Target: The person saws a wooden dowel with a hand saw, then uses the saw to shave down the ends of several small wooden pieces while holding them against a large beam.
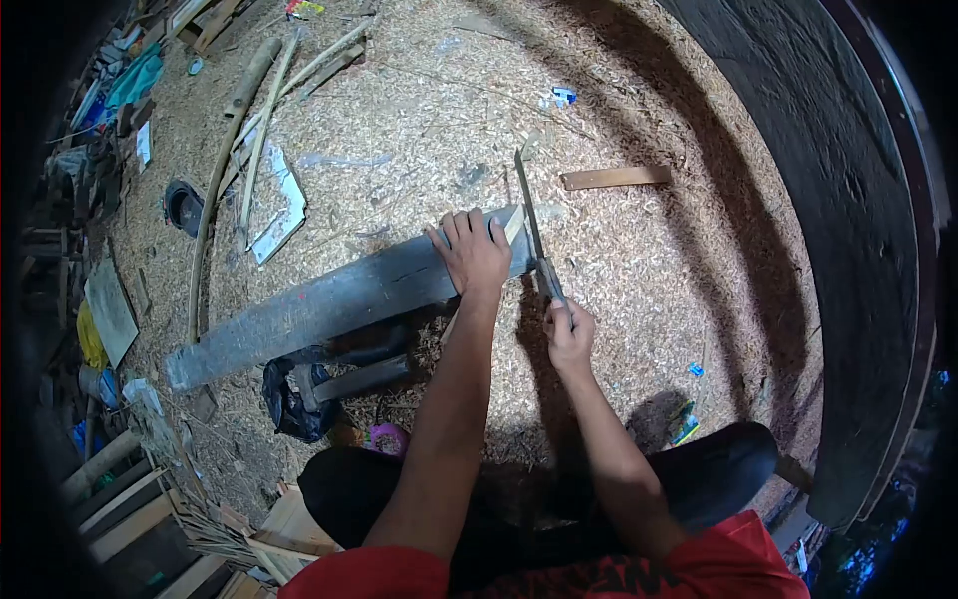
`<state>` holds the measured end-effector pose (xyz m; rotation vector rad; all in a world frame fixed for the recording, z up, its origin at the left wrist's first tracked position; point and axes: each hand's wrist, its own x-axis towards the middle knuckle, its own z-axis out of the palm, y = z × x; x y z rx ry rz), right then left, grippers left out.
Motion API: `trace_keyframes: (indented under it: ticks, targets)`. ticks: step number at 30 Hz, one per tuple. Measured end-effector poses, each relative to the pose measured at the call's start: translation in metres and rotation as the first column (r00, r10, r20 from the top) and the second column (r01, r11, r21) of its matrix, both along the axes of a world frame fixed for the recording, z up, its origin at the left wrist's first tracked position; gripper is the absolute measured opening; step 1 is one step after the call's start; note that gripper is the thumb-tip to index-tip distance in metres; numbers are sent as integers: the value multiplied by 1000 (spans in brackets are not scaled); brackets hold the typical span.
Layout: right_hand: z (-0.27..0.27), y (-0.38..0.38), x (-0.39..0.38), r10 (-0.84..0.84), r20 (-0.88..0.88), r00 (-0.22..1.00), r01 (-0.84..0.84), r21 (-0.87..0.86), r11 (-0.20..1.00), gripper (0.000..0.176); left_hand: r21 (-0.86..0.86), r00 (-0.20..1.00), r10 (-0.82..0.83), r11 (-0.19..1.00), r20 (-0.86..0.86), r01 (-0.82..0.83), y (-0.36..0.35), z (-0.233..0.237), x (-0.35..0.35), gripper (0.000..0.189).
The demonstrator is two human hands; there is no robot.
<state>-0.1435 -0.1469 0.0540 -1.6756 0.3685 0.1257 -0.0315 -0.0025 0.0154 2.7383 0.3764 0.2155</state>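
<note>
A long, grey, weathered wooden plank (pixel 329 299) runs diagonally from lower left to the middle. My left hand (pixel 472 255) presses on its right end, fingers spread over the far edge. Beside that hand, a pale strip of bare wood (pixel 515 224) shows on the plank. My right hand (pixel 569 337) is wrapped round the dark handle of a long-bladed tool (pixel 529 205). Its narrow blade points away from me and passes right at the plank's end. Whether it is a saw or a machete I cannot tell.
Wood shavings cover the ground (pixel 639 329). A short brown board (pixel 617 178) lies to the right of the blade. Poles (pixel 249 80) and a broken white panel (pixel 279 215) are at left. Near my knees sit a black plastic bag (pixel 289 404) and a pink roll (pixel 387 439).
</note>
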Motion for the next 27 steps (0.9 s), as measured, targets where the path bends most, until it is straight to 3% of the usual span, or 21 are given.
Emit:
trace_keyframes:
  ticks: [3,6,9,14,16,17,21,24,25,27]
  targets:
    - [1,5,16,-3,-67,998,10,111,994,35,-38,1000,-7,999,-10,6,0,4,-2,42]
    - [12,9,16,-12,-69,998,19,91,996,35,-77,999,-30,997,17,31,0,7,-2,42]
    - [24,8,25,-67,82,994,55,135,989,35,-82,999,-46,996,-14,45,3,5,1,42]
    - [34,15,107,60,206,977,-67,29,997,32,-99,995,-98,990,7,98,3,7,-2,45]
    - [51,28,138,147,328,933,-115,-113,987,29,-65,988,-157,985,8,158,3,1,-6,47]
    - [57,33,149,152,318,936,-131,-87,988,28,-49,981,-196,979,13,196,3,-2,-7,49]
    - [97,49,139,191,371,909,-159,-115,981,30,-109,953,-300,946,46,304,7,-11,-4,56]
    - [121,49,120,236,416,878,-203,-124,971,29,-301,859,-264,857,439,418,15,-19,-5,49]
    - [130,45,117,277,499,821,-207,-192,959,25,-504,899,-192,772,394,386,14,-4,-3,43]
    - [149,37,111,288,534,795,-212,-201,956,23,-708,944,-106,637,311,305,7,23,0,31]
